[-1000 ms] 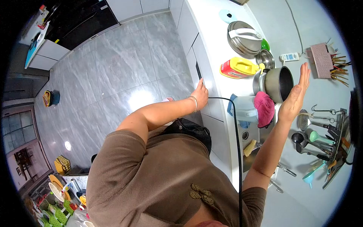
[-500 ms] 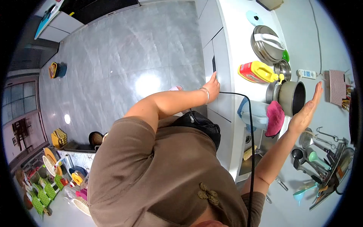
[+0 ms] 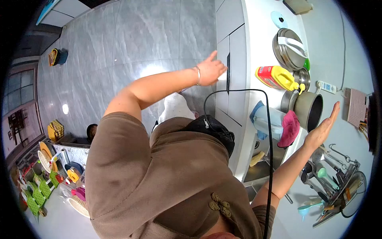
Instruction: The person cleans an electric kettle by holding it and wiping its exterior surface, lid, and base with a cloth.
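Observation:
My left hand (image 3: 211,71) is in front of the white cabinet fronts (image 3: 237,51), close to a dark handle slot (image 3: 228,65). One digit points away and the others are loosely bent; I see nothing held. My right hand (image 3: 323,129) is stretched flat over the counter side, beside the grey pot (image 3: 304,108). Whether it touches the pot or the wall I cannot tell. Near it, a pink cloth (image 3: 289,129) and a light blue cloth (image 3: 267,119) lie by the sink (image 3: 258,173). A yellow bottle with a red label (image 3: 278,78) lies on the counter (image 3: 258,47).
A lidded steel pot (image 3: 287,49) stands farther along the counter. Ladles and other utensils (image 3: 322,173) hang on the wall at right. A black cable (image 3: 269,159) runs down across my view. Grey tiled floor (image 3: 147,40) lies left of the cabinets; green baskets (image 3: 41,195) are at lower left.
My left hand has drawn back from the cabinet front, leftward and slightly up in view. My right hand stays stretched out by the pot. The whole view has shifted a little.

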The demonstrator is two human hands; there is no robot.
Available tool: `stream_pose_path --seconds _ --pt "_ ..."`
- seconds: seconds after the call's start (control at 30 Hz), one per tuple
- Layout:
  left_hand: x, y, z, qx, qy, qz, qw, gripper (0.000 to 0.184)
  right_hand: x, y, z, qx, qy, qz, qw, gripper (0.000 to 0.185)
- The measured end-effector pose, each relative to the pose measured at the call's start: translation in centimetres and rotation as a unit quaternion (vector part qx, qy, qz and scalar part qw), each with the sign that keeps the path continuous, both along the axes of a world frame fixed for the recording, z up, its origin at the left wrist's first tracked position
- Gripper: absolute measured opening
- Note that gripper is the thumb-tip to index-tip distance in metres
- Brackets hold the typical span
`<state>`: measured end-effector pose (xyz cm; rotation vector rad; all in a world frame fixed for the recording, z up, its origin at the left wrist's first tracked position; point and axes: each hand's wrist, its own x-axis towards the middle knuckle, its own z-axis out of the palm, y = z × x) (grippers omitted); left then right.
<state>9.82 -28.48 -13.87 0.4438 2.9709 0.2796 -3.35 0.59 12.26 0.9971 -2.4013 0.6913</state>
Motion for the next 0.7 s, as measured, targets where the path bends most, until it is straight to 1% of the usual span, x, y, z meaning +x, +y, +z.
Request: stream_pose_path --seconds 0.07,0.17,0.43,0.7 --pt "0.6 -1.9 0.1 -0.035 0.028 0.036 0.998 0.066 -0.1 0.2 -0.2 0.001 -0.006 -0.012 1.0 0.057" --pt "1.6 -3.8 -0.3 -0.031 0.052 0.068 0.996 0.064 -0.2 0.3 -0.4 0.007 -0.014 -0.011 1.0 0.057" --pt "3.0 -4.0 -1.0 -0.042 0.036 0.078 0.995 0.063 -0.4 -0.1 -0.5 0.024 0.008 0.014 1.0 0.055" --pt "3.7 -3.7 -1.7 -0.041 0.02 0.093 0.995 0.063 -0.1 0.3 -1.1 0.041 0.004 0.005 0.999 0.054"
